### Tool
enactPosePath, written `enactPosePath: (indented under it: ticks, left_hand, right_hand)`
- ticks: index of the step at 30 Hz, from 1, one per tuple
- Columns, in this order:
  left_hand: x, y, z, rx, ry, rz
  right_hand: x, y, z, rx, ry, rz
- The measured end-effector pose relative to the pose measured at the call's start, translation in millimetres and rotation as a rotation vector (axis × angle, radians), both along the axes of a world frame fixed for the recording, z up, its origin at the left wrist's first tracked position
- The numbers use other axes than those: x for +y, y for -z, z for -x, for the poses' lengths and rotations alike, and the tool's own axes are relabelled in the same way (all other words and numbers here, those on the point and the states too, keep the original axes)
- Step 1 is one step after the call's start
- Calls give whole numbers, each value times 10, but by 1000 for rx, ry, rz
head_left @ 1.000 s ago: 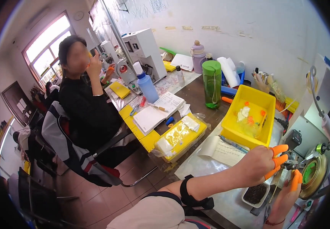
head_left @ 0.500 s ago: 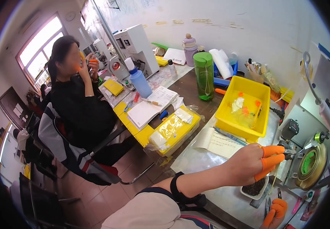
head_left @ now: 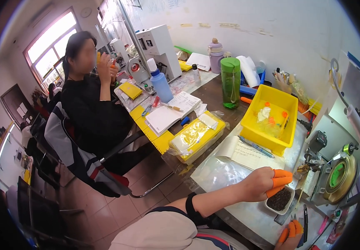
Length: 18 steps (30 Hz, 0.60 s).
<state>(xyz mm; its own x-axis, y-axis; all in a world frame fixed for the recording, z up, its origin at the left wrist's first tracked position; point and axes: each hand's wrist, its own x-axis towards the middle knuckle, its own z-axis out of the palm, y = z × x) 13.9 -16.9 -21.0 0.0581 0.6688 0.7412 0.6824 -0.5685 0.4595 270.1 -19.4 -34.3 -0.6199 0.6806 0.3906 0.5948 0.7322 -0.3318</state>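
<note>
My left hand (head_left: 265,183), with orange finger covers, is above the near side of a small white tub (head_left: 287,204) of dark granules. Its fingers are pressed together, and whatever may be between them is hidden. Low at the right edge of the worktop, my right hand (head_left: 289,235) wears the same orange covers. Its fingers are curled, and I cannot make out what they hold. Just beyond them show the thin tips of a pointed metal tool (head_left: 293,217). A dark slim tool (head_left: 306,216) lies beside that hand.
A round brass wheel (head_left: 339,177) with a green centre stands at the right. Behind my left hand are an open notebook (head_left: 246,154) with pens, a yellow bin (head_left: 246,129) and a green bottle (head_left: 231,83). At the left a co-worker (head_left: 92,100) sits with raised hands.
My left hand has drawn back leftward from the metal fixture beside the wheel to the tub. My right hand has shifted left, over the pointed tool. The view has shifted slightly.
</note>
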Motion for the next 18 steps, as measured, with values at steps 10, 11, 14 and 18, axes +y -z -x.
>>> enactPosePath:
  ticks: [10,11,14,18]
  left_hand:
    - [-82,-42,-18,-17,50,6]
    - [-98,-152,41,-83,-17,-110]
    - [-421,-704,115,-36,-335,-499]
    - [-566,-907,258,-166,-145,-812]
  right_hand:
    - [-23,56,-67,67,128,-38]
    - [20,53,-32,53,127,-40]
    - [-53,37,-120,12,111,-32]
    - [-6,48,-81,26,108,-76]
